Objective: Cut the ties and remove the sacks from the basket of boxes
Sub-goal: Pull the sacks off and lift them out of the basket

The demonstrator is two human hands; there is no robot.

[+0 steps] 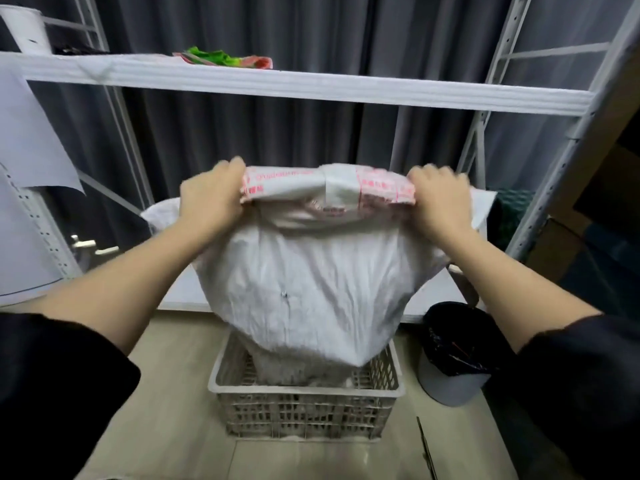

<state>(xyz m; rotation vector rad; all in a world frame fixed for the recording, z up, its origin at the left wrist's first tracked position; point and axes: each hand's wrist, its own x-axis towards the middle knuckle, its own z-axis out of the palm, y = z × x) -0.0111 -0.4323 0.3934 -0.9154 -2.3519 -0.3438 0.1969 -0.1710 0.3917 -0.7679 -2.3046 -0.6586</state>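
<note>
Sack above basket — bin (right)

Sack matt woven plastic; basket perforated plastic.

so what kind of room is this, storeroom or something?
Most likely a storeroom or stockroom. White metal racking with slotted uprights runs across a grey curtain, both hands grip a white woven sack over a plastic basket on the floor, and a lined bin stands beside it.
</note>
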